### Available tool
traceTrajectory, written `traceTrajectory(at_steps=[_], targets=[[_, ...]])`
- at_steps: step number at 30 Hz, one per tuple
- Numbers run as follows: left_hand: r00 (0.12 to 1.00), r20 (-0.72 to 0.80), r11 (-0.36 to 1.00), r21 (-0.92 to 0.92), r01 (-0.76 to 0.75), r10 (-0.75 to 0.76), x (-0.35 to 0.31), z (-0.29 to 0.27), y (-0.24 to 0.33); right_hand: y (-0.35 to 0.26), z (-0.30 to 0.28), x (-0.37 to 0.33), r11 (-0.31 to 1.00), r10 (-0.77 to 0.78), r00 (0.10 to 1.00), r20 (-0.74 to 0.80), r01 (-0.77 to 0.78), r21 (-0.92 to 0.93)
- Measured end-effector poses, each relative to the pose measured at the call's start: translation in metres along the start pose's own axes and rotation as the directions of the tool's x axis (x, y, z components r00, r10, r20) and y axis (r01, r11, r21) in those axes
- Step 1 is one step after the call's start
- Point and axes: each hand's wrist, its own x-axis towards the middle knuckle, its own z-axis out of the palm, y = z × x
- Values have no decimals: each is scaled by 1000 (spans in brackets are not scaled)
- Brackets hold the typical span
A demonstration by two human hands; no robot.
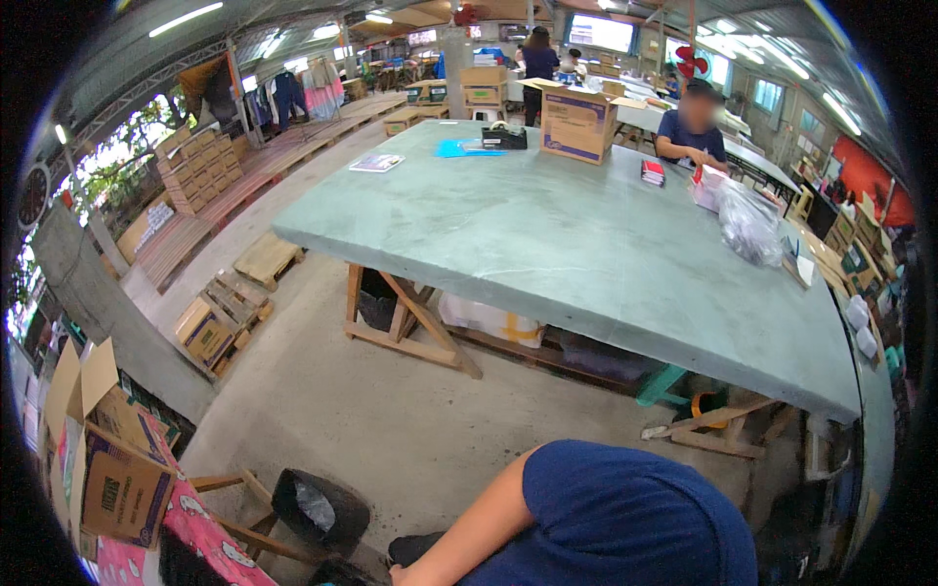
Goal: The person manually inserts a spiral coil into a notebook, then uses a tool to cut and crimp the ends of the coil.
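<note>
A bare forearm (477, 518) runs from a navy sleeve (625, 508) down and left to the lower edge. It looks like my right arm, bent at the elbow, but I cannot be sure. The hand at its end is cut off, so no fingers show. Beside the wrist is a dark, rounded thing (415, 547), too partly hidden to name. My left hand is out of the picture. Left of the forearm, a black bin (337, 523) with a clear plastic liner stands on the floor. An open cardboard carton (127, 483) rests on a pink printed cloth (210, 532) at the lower left.
A large grey-green table (508, 225) on wooden trestles (410, 327) spans the middle. On it are a carton (576, 122), a black tape dispenser (503, 137) and a clear plastic bag (750, 223). A co-worker (691, 132) sits at its far right. Pallets (269, 259) lie left.
</note>
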Motion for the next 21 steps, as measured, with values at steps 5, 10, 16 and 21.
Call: traceTrajectory(at_steps=[5, 10, 16, 21], targets=[[1000, -18, 1000, -10, -2, 2, 1, 3, 1, 2, 0, -1, 1000, -11, 1000, 16, 11, -7], [999, -33, 999, -42, -9, 7, -3, 5, -2, -2, 6, -2, 1000, -8, 999, 40, 9, -20], [997, -71, 995, -101, -24, 17, -6, 5, -5, -7, 6, 1, 998, 2, 997, 74, 3, -61], [996, -84, 979, -202, 10, -28, -12, 8, -21, -6, 5, 0, 994, 36, 991, 132, -22, -111]])
